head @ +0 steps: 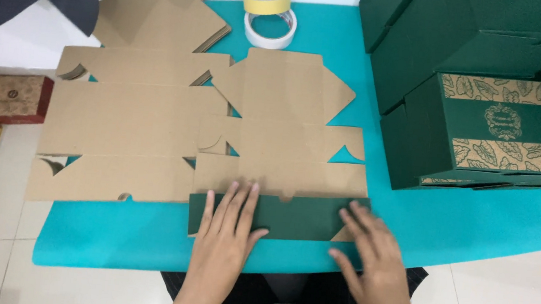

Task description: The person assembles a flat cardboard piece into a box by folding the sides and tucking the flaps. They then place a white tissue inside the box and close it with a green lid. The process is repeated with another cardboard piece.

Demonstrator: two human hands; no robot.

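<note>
At the far left, a stack of flat kraft box blanks (123, 126) lies on the teal mat (472, 235), well apart from both hands. It plays no part in the present contact.

Just right of the stack, the single unfolded box blank (282, 127) lies brown side up, directly ahead of you. Its near edge carries the green folded flap (291, 216), turned back toward the blank so that its green printed face shows. The flap's long axis runs left to right, parallel to the mat's near edge and square to both forearms.

Your left hand (228, 230) lies flat on the left part of the flap, palm down, fingers extended and slightly spread. The fingertips reach across the fold line onto the brown panel beyond.

Your right hand (369, 252) rests at the right end of the flap, palm down, fingers loosely spread and pointing up-left. It grips nothing. The flap spans the gap between the two hands, so each hand is nearest its own end.

Beyond the blank, two tape rolls (269, 18) sit near the mat's far edge. At the far right stand the assembled dark green boxes (481, 125), near the blank but not touching it.
</note>
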